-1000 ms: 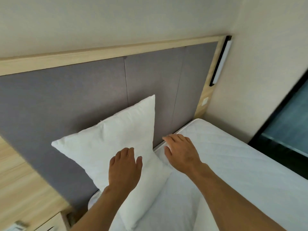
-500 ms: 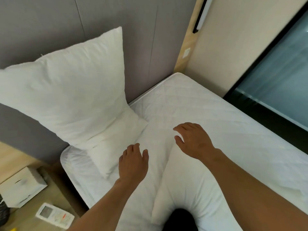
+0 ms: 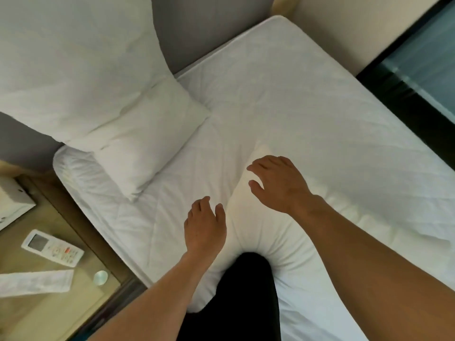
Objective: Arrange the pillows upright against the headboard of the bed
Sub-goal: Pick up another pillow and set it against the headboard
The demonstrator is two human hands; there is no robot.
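Observation:
One white pillow (image 3: pixel 81 77) leans upright against the grey headboard (image 3: pixel 202 33) at the bed's left corner, its lower end folded onto the mattress (image 3: pixel 307 99). A second white pillow (image 3: pixel 275 232) lies flat on the mattress near me, partly under my dark-clad knee (image 3: pixel 248 291). My left hand (image 3: pixel 205 227) hovers over that pillow's left edge, fingers apart, holding nothing. Over its far corner is my right hand (image 3: pixel 278 183), fingers spread and also holding nothing.
A wooden bedside table (image 3: pixel 49 286) stands left of the bed with a white remote (image 3: pixel 53 247), a white box (image 3: pixel 12 200), a paper strip (image 3: pixel 34 283) and a small round disc (image 3: pixel 100 277). A beige wall and a dark glass panel (image 3: pixel 428 70) border the bed's right side.
Both hands have left the upright pillow and come back toward me, over the pillow lying flat. My view has tilted down, showing more of the bedside table and my knee.

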